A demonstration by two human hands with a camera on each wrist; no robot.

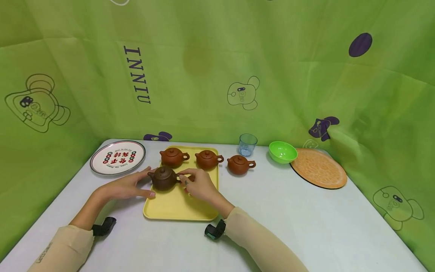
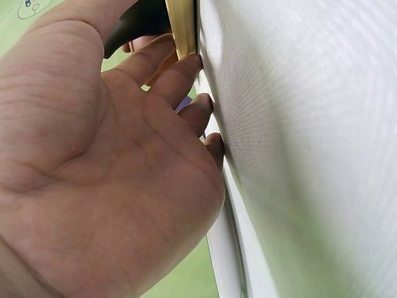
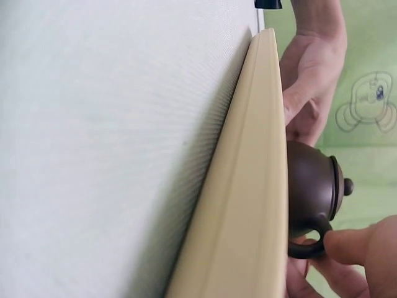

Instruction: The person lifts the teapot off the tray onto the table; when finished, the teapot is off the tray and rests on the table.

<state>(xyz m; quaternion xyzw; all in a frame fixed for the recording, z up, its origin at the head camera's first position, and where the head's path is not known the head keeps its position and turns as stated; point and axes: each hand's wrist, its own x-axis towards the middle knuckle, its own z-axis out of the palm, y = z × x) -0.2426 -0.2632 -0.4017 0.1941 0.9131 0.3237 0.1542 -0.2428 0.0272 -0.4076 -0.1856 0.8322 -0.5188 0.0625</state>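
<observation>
A dark brown teapot (image 1: 164,181) stands on the yellow tray (image 1: 180,208), its spout toward the left. My right hand (image 1: 201,185) pinches its handle between thumb and fingers, and the right wrist view shows the teapot (image 3: 310,183) low over the tray's rim. On the other side, my left hand (image 1: 125,186) has its fingers spread around the spout side; in the left wrist view its fingertips reach the tablecloth and the tray's edge (image 2: 181,28). Two reddish-brown teapots (image 1: 173,158) (image 1: 207,160) sit behind on the tray.
Right of the tray is another reddish-brown teapot (image 1: 238,165). A blue glass (image 1: 247,145), a green bowl (image 1: 283,153) and an orange-slice placemat (image 1: 319,169) line the back right. At the back left lies a white plate with red lettering (image 1: 117,151). Green printed cloth surrounds the table.
</observation>
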